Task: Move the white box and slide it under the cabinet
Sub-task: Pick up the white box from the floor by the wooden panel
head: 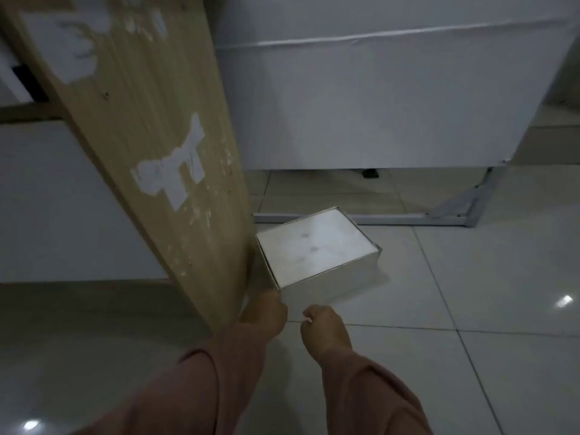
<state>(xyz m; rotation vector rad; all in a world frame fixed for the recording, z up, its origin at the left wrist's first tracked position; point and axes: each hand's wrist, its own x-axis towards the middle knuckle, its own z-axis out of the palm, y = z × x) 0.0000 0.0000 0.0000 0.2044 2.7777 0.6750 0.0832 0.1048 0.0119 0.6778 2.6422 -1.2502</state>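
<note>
A flat white box [315, 248] lies on the tiled floor beside the foot of a wooden side panel [150, 136]. Its far corner reaches the metal base rail [408, 219] of a white cabinet [376, 98], which stands raised with a gap beneath. My left hand [265, 312] is at the box's near left corner, fingers curled and touching or almost touching it. My right hand [324, 328] hovers just short of the box's near edge, fingers loosely curled with nothing in them. Both arms wear pink sleeves.
The wooden panel leans across the left of the view and hides what is behind it. A metal bracket [464, 205] braces the cabinet's right leg. A small dark foot [370, 173] shows under the cabinet. Glossy tile floor [470, 309] spreads to the right.
</note>
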